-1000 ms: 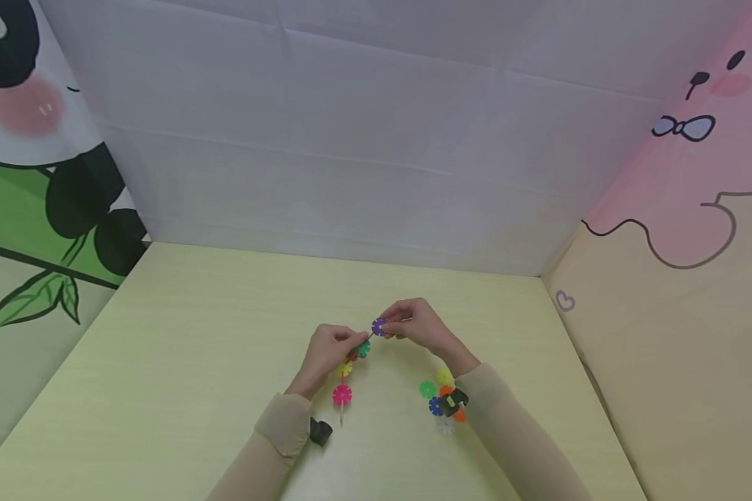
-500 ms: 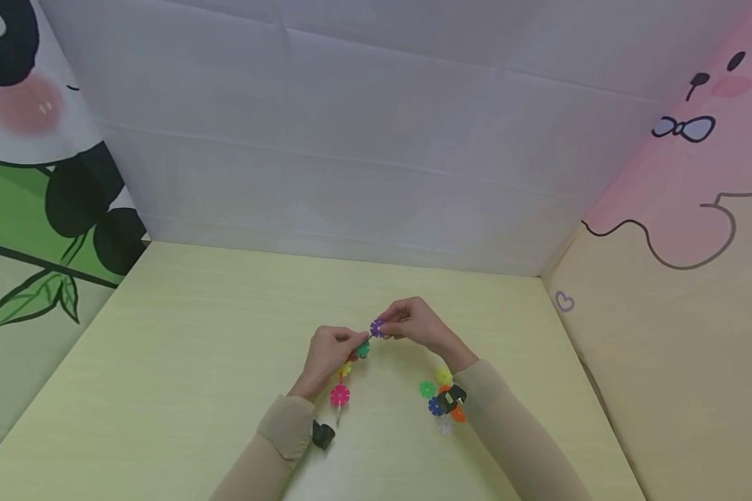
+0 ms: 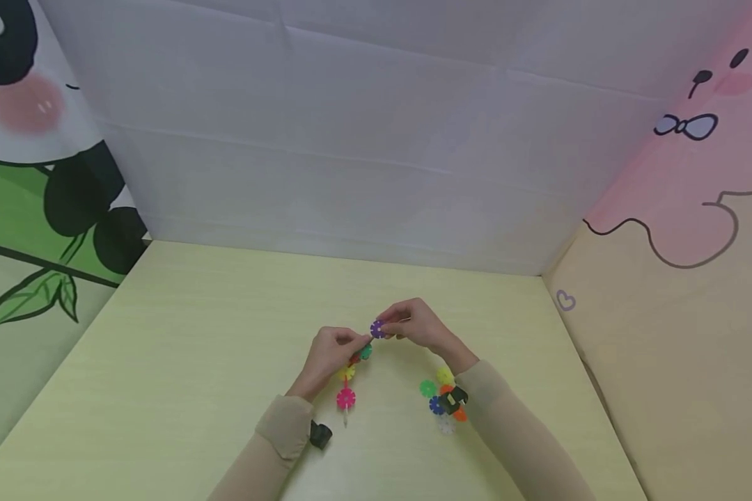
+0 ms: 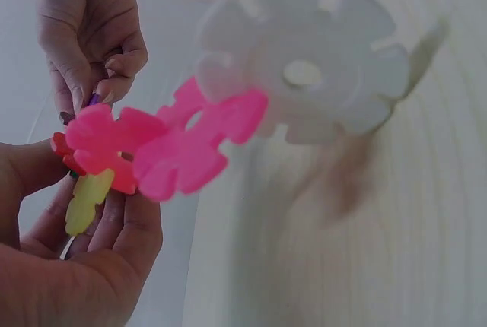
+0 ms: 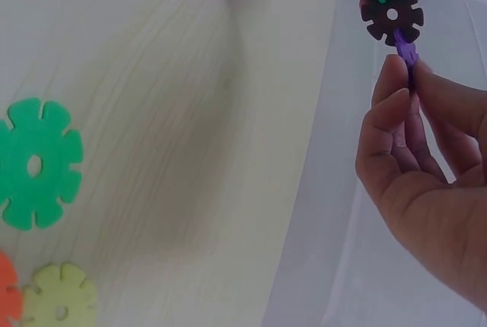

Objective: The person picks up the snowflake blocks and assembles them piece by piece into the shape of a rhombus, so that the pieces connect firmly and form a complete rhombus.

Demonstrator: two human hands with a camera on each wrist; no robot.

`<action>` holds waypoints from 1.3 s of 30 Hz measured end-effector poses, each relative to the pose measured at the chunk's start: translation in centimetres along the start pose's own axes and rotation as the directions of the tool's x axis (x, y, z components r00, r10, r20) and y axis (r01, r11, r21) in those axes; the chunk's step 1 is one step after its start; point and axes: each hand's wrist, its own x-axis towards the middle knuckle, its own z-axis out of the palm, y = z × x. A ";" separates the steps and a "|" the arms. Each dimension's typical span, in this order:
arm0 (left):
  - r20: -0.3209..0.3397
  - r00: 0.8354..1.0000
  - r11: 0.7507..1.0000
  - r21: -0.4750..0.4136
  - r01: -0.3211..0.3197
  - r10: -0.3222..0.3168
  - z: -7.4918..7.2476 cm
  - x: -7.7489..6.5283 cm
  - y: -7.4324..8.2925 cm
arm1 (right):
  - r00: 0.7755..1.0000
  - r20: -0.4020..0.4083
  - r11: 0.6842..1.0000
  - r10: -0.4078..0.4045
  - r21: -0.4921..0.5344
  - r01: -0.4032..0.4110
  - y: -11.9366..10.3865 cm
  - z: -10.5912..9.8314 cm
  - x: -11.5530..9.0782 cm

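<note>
Your left hand is pinching the disc chain between thumb and fingers, near its green disc and brown disc. Your right hand is gripping the purple disc between thumb and forefinger, the other fingers curling inward. Purple disc sitting between your hands above the table, its edge meeting the brown disc's rim; depth of the joint, cannot tell. Below your left hand the chain is trailing: yellow disc, pink disc, white disc at the tail. Beside your right sleeve, loose discs are lying, your wrist camera partly covering them in the head view.
</note>
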 end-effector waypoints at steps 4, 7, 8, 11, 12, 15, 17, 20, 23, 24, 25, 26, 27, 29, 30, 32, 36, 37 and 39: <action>0.007 1.000 1.000 0.018 0.006 -0.006 0.0 0.3 -0.2 | 1.000 0.004 1.000 -0.001 -0.010 0.001 -0.2 0.0 0.0; 0.011 1.000 0.999 0.038 0.000 -0.001 0.0 0.6 -0.4 | 1.000 0.005 1.000 -0.009 -0.018 0.009 -0.4 -0.1 0.0; 0.013 1.000 0.999 0.044 -0.001 0.001 0.0 0.7 -0.3 | 1.000 0.006 1.000 -0.011 -0.018 0.012 -0.4 -0.1 0.0; 0.027 1.000 0.999 0.038 -0.006 0.005 0.0 0.9 -0.2 | 1.000 0.012 1.000 -0.019 -0.024 0.019 -0.4 0.0 0.0; 0.032 0.999 0.999 0.034 -0.004 0.003 0.0 0.9 -0.1 | 1.000 0.014 0.999 -0.018 -0.026 0.019 -0.4 0.0 0.1; 0.044 0.999 1.000 0.015 -0.002 0.001 0.0 1.1 0.1 | 1.000 0.019 0.999 -0.017 -0.037 0.018 -0.2 0.1 0.3; 0.050 0.999 1.000 0.004 -0.006 0.006 0.0 1.2 0.0 | 1.000 0.018 0.999 -0.012 -0.041 0.012 -0.2 0.2 0.3; 0.058 0.998 1.000 -0.013 -0.008 0.009 0.0 1.3 0.0 | 1.000 0.023 0.999 -0.018 -0.040 0.018 -0.2 0.3 0.4; 0.064 0.998 1.000 -0.015 0.005 -0.004 -0.1 1.4 0.0 | 0.999 0.036 0.999 -0.023 -0.043 0.025 -0.5 0.3 0.4; 0.064 0.998 1.000 -0.010 0.010 -0.009 -0.1 1.4 0.1 | 0.999 0.040 0.999 -0.026 -0.044 0.028 -0.6 0.3 0.4; 0.065 0.998 1.000 -0.005 0.011 -0.011 -0.1 1.4 0.1 | 0.999 0.042 0.999 -0.028 -0.043 0.030 -0.8 0.3 0.4; 0.066 0.998 1.000 0.000 0.013 -0.013 -0.1 1.4 0.2 | 0.999 0.043 0.998 -0.029 -0.046 0.031 -0.9 0.4 0.4; 0.064 0.998 1.000 0.006 0.015 -0.015 -0.1 1.4 0.3 | 0.999 0.041 0.998 -0.028 -0.049 0.030 -1.1 0.4 0.3; 0.059 0.998 1.000 0.015 0.013 -0.014 -0.1 1.4 0.3 | 0.999 0.035 0.998 -0.024 -0.050 0.026 -1.3 0.6 0.2; 0.056 0.998 1.000 0.019 0.010 -0.011 -0.1 1.4 0.4 | 0.999 0.031 0.998 -0.022 -0.050 0.023 -1.4 0.6 0.2; 0.052 0.999 1.000 0.021 0.010 -0.011 -0.1 1.4 0.3 | 1.000 0.025 0.998 -0.016 -0.058 0.017 -1.5 0.6 0.1; 0.043 0.999 0.999 0.036 0.009 -0.010 -0.2 1.6 0.3 | 1.000 0.016 0.998 -0.005 -0.070 0.006 -1.1 0.2 -0.1; 0.041 0.999 0.999 0.040 0.013 -0.015 -0.2 1.6 0.3 | 1.000 0.013 0.997 -0.003 -0.073 0.004 -0.9 -0.1 -0.3; 0.032 0.999 0.998 0.052 0.023 -0.025 -0.2 1.7 0.2 | 1.000 0.007 0.997 0.002 -0.077 -0.001 -0.5 -0.7 -0.7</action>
